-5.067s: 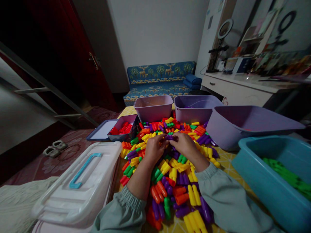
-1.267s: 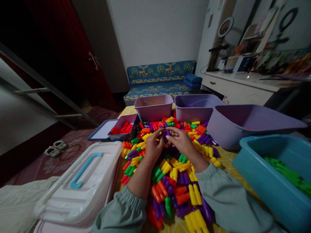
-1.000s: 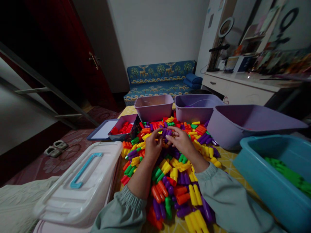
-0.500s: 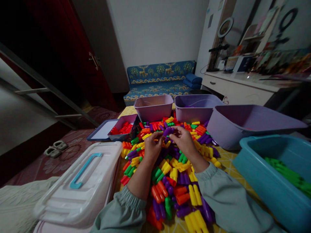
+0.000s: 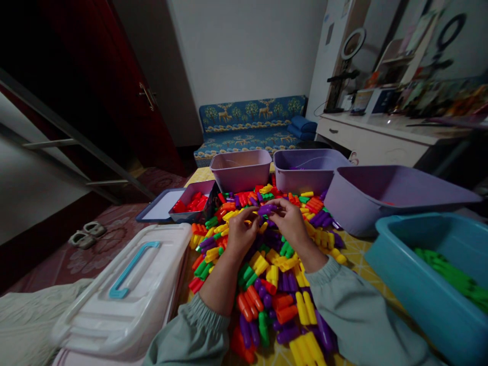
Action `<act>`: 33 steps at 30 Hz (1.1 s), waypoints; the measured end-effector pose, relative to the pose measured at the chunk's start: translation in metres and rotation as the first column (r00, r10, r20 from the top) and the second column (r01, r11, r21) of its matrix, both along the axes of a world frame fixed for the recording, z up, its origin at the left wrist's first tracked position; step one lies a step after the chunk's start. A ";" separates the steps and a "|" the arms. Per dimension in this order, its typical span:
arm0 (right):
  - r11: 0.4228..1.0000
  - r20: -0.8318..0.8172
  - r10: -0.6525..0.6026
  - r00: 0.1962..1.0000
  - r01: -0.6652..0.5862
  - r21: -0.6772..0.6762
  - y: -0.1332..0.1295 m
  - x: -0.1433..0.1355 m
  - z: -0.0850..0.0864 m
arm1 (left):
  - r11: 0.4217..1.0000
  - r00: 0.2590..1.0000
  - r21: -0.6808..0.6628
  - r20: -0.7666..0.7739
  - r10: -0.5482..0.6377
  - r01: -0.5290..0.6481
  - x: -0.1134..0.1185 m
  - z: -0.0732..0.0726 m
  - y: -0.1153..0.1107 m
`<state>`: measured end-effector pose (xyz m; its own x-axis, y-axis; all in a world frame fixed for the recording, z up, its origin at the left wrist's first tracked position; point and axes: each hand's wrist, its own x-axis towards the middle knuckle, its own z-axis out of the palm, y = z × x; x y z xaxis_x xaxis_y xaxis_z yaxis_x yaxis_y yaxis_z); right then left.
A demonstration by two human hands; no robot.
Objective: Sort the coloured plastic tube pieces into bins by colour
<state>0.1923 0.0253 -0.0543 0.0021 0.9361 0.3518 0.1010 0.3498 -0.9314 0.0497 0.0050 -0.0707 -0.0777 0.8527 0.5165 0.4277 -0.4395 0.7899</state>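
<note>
Between my fingertips, above the pile, is a purple plastic building piece (image 5: 267, 209) made of rounded sticks. My right hand (image 5: 288, 222) grips it between thumb and fingers. My left hand (image 5: 241, 231) is closed in a pinch at the piece's left end; whatever sits in its fingertips is too small and hidden to make out. Under both hands spreads a heap of red, yellow, green, purple and orange plastic building pieces (image 5: 272, 256), several joined side by side.
Pale purple bins (image 5: 242, 173) line the table's far side. At right is a blue tub (image 5: 423, 274) with green pieces. To the left are a small box of red pieces (image 5: 191, 202) and a white lidded box (image 5: 133, 284). A patterned sofa (image 5: 247, 124) stands beyond.
The purple piece has turned to lie more sideways and shifted slightly right, toward my right hand. My left fingertips have drawn back a little from it.
</note>
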 end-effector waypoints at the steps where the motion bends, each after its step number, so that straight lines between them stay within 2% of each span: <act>1: 1.000 -0.005 -0.001 1.000 0.001 0.000 -0.001 0.000 0.001 | 1.000 1.000 0.002 -0.008 -0.010 0.010 0.001 0.000 -0.001; 8: 0.989 -0.032 0.101 0.994 -0.104 -0.106 -0.003 -0.001 -0.003 | 0.998 0.996 -0.016 -0.052 -0.069 0.068 0.002 0.006 -0.005; 12: 0.985 -0.007 0.105 0.994 -0.105 -0.136 -0.002 -0.001 -0.013 | 0.999 0.996 -0.016 -0.073 -0.041 0.040 0.000 0.007 -0.005; 16: 0.985 0.025 0.103 0.994 -0.099 -0.143 -0.001 -0.001 -0.019 | 0.997 0.995 -0.039 -0.082 -0.064 0.061 -0.001 0.006 -0.005; 24: 0.980 0.088 0.114 0.990 -0.097 -0.174 -0.005 -0.001 -0.017 | 0.997 0.998 -0.069 -0.054 -0.028 0.024 0.001 0.011 -0.007; 30: 0.979 0.002 0.036 0.999 -0.035 -0.200 -0.003 -0.001 -0.016 | 0.992 0.997 -0.099 -0.021 0.074 -0.076 0.001 0.011 -0.008; 33: 0.967 -0.116 0.003 0.993 -0.033 -0.254 -0.002 0.003 -0.015 | 0.986 0.990 -0.138 0.088 0.109 -0.097 0.000 0.014 -0.008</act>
<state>0.1949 0.0234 -0.0697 0.0106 0.9950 0.0995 -0.0150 0.0997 -0.9949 0.0498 -0.0025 -0.0568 -0.2119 0.8982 0.3852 0.3856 -0.2853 0.8775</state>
